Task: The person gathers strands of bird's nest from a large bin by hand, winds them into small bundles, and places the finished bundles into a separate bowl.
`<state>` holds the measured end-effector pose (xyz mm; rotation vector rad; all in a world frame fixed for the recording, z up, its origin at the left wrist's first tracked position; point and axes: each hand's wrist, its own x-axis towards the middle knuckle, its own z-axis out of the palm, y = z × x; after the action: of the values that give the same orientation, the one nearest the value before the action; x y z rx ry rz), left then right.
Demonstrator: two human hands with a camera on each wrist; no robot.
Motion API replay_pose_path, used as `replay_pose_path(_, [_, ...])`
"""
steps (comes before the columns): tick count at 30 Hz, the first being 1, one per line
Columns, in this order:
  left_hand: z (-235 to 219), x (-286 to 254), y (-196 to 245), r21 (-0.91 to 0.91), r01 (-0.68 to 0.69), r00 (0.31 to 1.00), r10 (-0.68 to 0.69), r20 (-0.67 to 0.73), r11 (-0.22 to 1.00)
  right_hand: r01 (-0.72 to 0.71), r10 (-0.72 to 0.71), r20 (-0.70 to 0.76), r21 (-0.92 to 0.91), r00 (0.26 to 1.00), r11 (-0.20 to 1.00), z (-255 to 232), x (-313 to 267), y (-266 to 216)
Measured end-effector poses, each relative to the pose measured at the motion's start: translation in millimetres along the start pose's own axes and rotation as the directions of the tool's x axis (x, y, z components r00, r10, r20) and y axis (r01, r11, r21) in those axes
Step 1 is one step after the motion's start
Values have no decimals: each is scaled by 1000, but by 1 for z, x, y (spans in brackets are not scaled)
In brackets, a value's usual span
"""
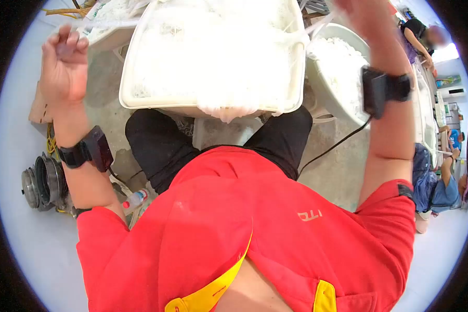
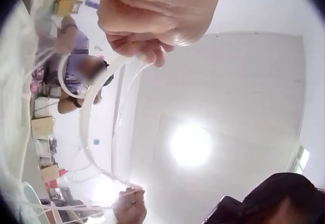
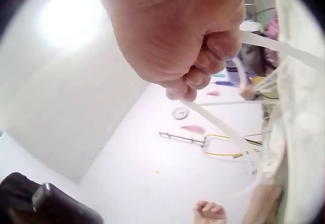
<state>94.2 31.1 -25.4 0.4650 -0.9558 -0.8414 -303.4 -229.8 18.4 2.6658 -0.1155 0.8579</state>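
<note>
A long, wet, translucent white strand point(image 2: 87, 127) bows between my two raised hands. My left hand point(image 1: 65, 67) is up at the left of the tub, its curled fingers gripping one part of the strand. Beyond the tub's right side, my right hand point(image 1: 372, 23) holds another part in a closed fist, where the strand point(image 3: 218, 122) runs out below and beside the fingers. Between the hands stands a cream tub point(image 1: 127, 96) heaped with pale, glaring strands. A bunch of similar strands point(image 1: 226, 110) droops over its near rim. The right fingertips are partly cut off in the head view.
A round basin point(image 1: 322, 86) of white material stands right of the tub, and another container point(image 1: 114, 41) at the upper left. Metal pots point(image 1: 49, 179) and a bottle point(image 1: 135, 198) are at the left. Other people point(image 1: 415, 39) work at the right.
</note>
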Motion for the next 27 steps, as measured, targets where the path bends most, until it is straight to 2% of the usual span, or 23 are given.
replay_pose_path(2, [26, 18, -6, -22, -3, 994, 5, 110, 1000, -105, 98, -193, -23, 976, 994, -51, 33, 14])
replay_pose_path(4, [57, 35, -10, -34, 57, 985, -51, 164, 998, -168, 134, -298, -89, 945, 982, -81, 55, 23])
replay_pose_path(7, [90, 38, -40, 5, 100, 981, -100, 167, 995, -206, 164, -351, -86, 922, 975, -98, 66, 25])
replay_pose_path(9, [96, 30, -64, 49, 113, 983, -119, 143, 992, -239, 232, -346, 21, 909, 971, -92, 60, 18])
replay_pose_path(11, [85, 25, -83, -31, 133, 984, -128, 124, 991, -278, 325, -321, 183, 890, 943, -74, 47, 10])
replay_pose_path(12, [79, 21, -94, -71, 144, 984, -136, 114, 987, -296, 379, -274, 298, 884, 907, -59, 37, 3])
replay_pose_path(13, [73, 13, -103, 50, 131, 991, -129, -34, 990, -319, 431, -225, 405, 874, 857, -40, 25, -2])
replay_pose_path(15, [62, -3, -118, 291, 152, 947, -55, -316, 945, -403, 525, -6, 631, 851, 662, 8, -4, -20])
replay_pose_path(17, [52, -12, -133, 505, 319, 931, -164, -327, 802, -540, 501, 309, 729, 808, 421, 67, -44, -47])
replay_pose_path(18, [49, -14, -137, 598, 388, 915, -214, -343, 702, -645, 406, 508, 669, 760, 369, 96, -63, -60])
replay_pose_path(19, [49, -13, -142, 717, 458, 883, -365, -297, 526, -738, 290, 681, 587, 672, 332, 117, -76, -70])
replay_pose_path(20, [53, -10, -148, 815, 480, 815, -509, -277, 324, -681, 296, 678, 413, 673, 605, 117, -76, -86])
replay_pose_path(21, [58, -8, -154, 886, 450, 716, -638, -283, 112, -553, 302, 672, 192, 676, 811, 113, -77, -105])
replay_pose_path(22, [61, -16, -165, 965, 189, 761, -649, -28, 180, -643, 360, 639, 283, 680, 712, 110, -69, -116])
replay_pose_path(23, [70, -26, -176, 964, -84, 732, -641, 231, 252, -711, 420, 611, 372, 671, 597, 106, -58, -124])
replay_pose_path(24, [104, -30, -168, 965, -172, 605, -752, 263, 198, -758, 479, 590, 456, 650, 467, 101, -53, -129])
replay_pose_path(25, [135, -30, -154, 950, -266, 458, -846, 272, 161, -669, 411, 529, 562, 743, 486, 99, -54, -132])
replay_pose_path(27, [151, -26, -144, 931, -249, 483, -799, 358, 266, -456, 274, 365, 740, 890, 495, 94, -57, -137])
